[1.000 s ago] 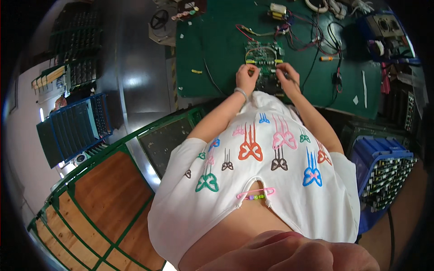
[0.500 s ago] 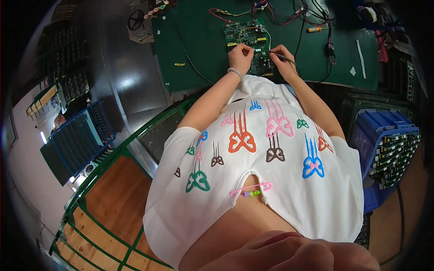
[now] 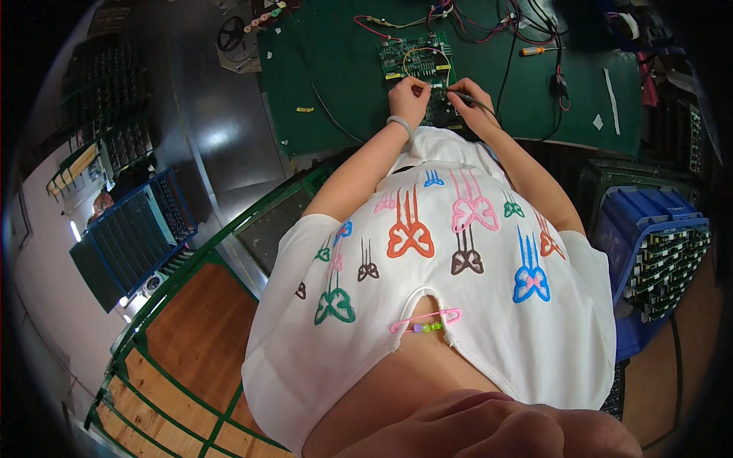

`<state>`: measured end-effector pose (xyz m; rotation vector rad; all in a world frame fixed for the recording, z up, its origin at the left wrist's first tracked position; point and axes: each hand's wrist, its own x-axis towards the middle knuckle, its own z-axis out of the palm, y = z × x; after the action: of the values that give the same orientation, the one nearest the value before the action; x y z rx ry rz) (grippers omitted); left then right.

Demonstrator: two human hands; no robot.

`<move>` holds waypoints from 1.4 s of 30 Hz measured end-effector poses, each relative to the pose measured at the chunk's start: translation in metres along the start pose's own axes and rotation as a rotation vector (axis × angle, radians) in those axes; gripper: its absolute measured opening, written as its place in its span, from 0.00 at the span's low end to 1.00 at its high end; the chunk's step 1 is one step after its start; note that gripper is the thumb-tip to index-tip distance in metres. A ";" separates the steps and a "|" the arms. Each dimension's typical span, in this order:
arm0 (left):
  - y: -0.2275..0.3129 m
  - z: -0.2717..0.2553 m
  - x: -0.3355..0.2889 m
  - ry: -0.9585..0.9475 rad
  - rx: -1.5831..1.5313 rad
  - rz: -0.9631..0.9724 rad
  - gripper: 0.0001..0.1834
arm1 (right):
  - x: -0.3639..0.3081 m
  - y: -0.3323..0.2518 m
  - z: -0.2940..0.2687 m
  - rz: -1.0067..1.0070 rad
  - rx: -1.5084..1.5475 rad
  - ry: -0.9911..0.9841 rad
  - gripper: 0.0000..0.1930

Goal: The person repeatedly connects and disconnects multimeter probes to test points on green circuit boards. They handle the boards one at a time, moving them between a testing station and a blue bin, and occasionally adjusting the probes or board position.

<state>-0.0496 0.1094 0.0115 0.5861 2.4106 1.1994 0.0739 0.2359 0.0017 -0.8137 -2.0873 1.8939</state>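
A green circuit board (image 3: 393,52) with many small parts and yellow pieces lies on the green work mat (image 3: 336,61), its near end close to my body. My left hand (image 3: 408,101) is over the board's left edge, fingers pinched together near a small white part; what they hold, if anything, is too small to make out. On the right, my right hand (image 3: 476,108) grips a dark pen-shaped tool (image 3: 467,98), slanted toward the middle of the board. Its tip is not clear. A thin looped wire (image 3: 427,49) arches over the board.
Tangled red and black cables (image 3: 527,27) run across the far side. An orange-handled screwdriver (image 3: 533,51) lies to the right, by a black cable connector (image 3: 560,86). A blue bin (image 3: 637,210) of circuit boards stands at right; a green metal frame (image 3: 221,244) is at left.
My right hand and the pen-shaped tool have moved a little left, closer to my left hand. My left hand stays pinched in nearly the same place.
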 end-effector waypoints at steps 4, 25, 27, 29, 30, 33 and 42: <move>-0.004 0.002 0.001 0.015 0.029 0.027 0.06 | 0.000 0.005 0.000 -0.051 -0.021 0.030 0.09; -0.005 0.001 0.001 -0.004 0.017 0.043 0.06 | 0.006 0.009 0.002 -0.090 -0.079 0.000 0.06; -0.004 0.000 0.001 0.007 0.027 0.057 0.06 | 0.006 0.009 0.001 -0.036 -0.019 -0.008 0.06; 0.002 0.000 -0.002 0.028 0.035 0.079 0.05 | 0.002 -0.005 -0.002 0.092 0.097 -0.008 0.07; 0.002 0.000 0.000 0.048 0.048 0.120 0.05 | 0.003 -0.006 -0.002 0.068 0.127 0.011 0.07; -0.003 0.005 0.002 0.067 0.066 0.206 0.05 | 0.003 0.003 -0.007 0.025 0.177 0.071 0.07; 0.004 0.002 0.001 0.021 0.080 0.187 0.04 | 0.005 0.014 -0.011 0.088 0.185 0.085 0.08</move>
<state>-0.0485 0.1133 0.0133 0.8440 2.4751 1.1910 0.0793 0.2481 -0.0107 -0.9386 -1.8222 2.0231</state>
